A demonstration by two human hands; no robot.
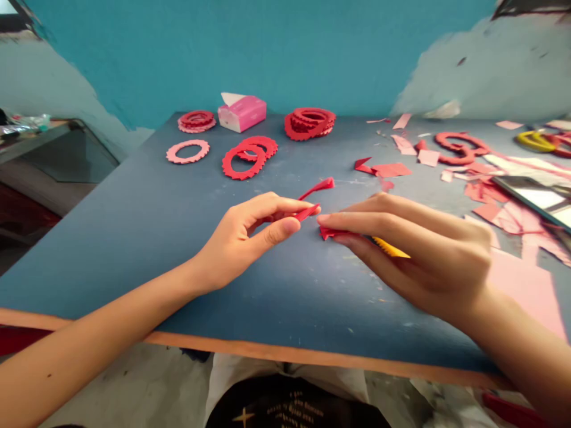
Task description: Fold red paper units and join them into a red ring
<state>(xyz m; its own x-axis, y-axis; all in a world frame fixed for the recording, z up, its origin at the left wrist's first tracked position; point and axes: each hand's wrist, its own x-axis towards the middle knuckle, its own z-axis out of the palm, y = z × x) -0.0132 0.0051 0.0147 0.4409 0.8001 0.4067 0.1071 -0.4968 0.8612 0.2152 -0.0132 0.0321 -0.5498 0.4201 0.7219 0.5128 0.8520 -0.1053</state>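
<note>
My left hand (263,232) is closed, thumb and fingers pinching a red foam or paper piece (307,212). A narrow red end (323,185) sticks up beyond those fingers; I cannot tell if both belong to one piece. Close by on the right, my right hand (414,255) pinches a red bit with a jagged edge (329,232). Under the right fingers a yellow thing with a toothed edge (391,246) shows partly, its kind hidden. Both hands are above the blue-grey table (276,303).
Red toothed rings (243,163), a pink toothed ring (171,153) and ring stacks (288,128) lie behind my hands. A pink tissue box (245,114) stands by the wall. Pink and red scraps (486,211), yellow-handled scissors (535,142) and a dark-framed device (535,193) crowd the right.
</note>
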